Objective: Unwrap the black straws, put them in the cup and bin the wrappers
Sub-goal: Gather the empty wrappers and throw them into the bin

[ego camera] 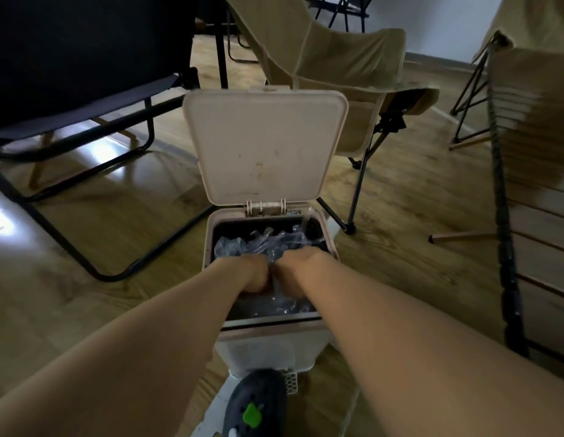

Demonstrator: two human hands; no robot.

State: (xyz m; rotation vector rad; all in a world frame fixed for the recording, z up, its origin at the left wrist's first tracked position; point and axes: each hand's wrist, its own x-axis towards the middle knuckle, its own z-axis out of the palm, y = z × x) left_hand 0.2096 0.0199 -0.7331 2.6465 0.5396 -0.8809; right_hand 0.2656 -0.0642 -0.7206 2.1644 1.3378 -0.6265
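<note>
A white pedal bin [268, 342] stands on the floor below me with its lid [265, 146] swung up and open. Crumpled clear plastic wrappers [258, 244] fill its dark inside. Both my hands reach down into the opening, side by side and nearly touching. My left hand [254, 274] and my right hand [295, 271] have their fingers curled downward on a bunch of clear wrappers [276, 287] between them. The fingertips are hidden inside the bin. No straws and no cup are in view.
A foot in a dark shoe [258, 405] rests on the bin's pedal. A black folding chair [85, 105] stands at the left and a beige camping chair [353, 74] behind the bin. A wooden slatted table edge [532, 184] runs along the right, above the wood floor.
</note>
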